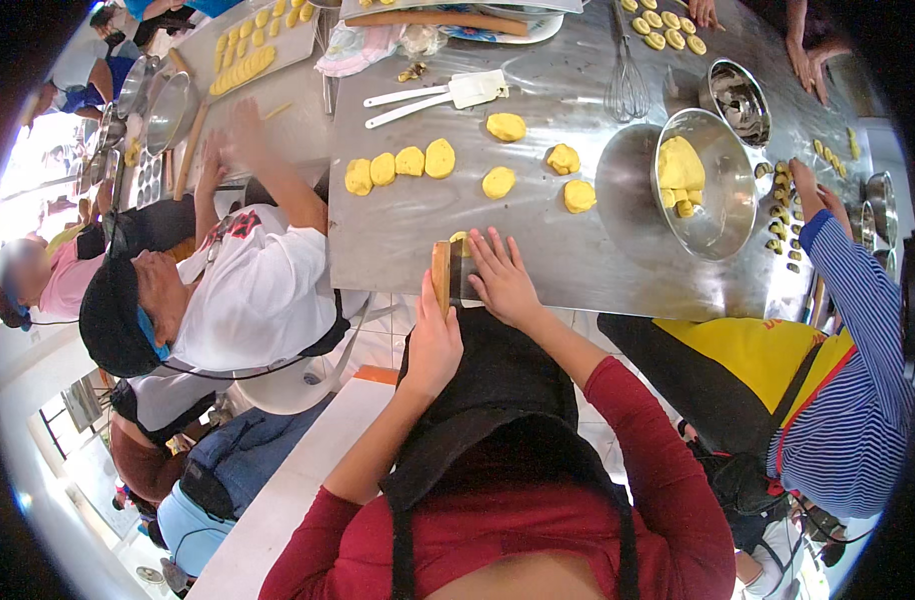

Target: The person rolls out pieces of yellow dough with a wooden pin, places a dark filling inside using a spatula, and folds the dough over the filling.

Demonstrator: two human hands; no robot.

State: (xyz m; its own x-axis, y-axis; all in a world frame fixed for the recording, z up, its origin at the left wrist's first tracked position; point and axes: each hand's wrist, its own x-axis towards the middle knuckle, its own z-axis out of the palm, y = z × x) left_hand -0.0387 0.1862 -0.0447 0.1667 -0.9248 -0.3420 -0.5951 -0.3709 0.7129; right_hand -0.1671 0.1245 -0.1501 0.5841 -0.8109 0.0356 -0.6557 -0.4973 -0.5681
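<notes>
My left hand (pixel 433 349) grips a bench scraper by its wooden handle (pixel 442 276), the metal blade (pixel 455 274) standing on edge at the table's near side. Against the blade lies a small yellow dough piece (pixel 460 241), partly hidden. Just right of it, my right hand (pixel 506 285) rests palm down with fingers spread, its fingertips beside or touching the dough; which of these cannot be told. Beyond my hands are a row of yellow dough balls (pixel 409 161) at left and several loose lumps, such as one dough lump (pixel 499 182).
A steel bowl (pixel 727 217) with yellow dough stands at right, near a second bowl (pixel 739 101). White spatulas (pixel 435 97) and a whisk (pixel 628 86) lie farther back on the steel table (pixel 397 255). Co-workers in a white shirt (pixel 255 292) and striped sleeves (pixel 851 247) work on either side.
</notes>
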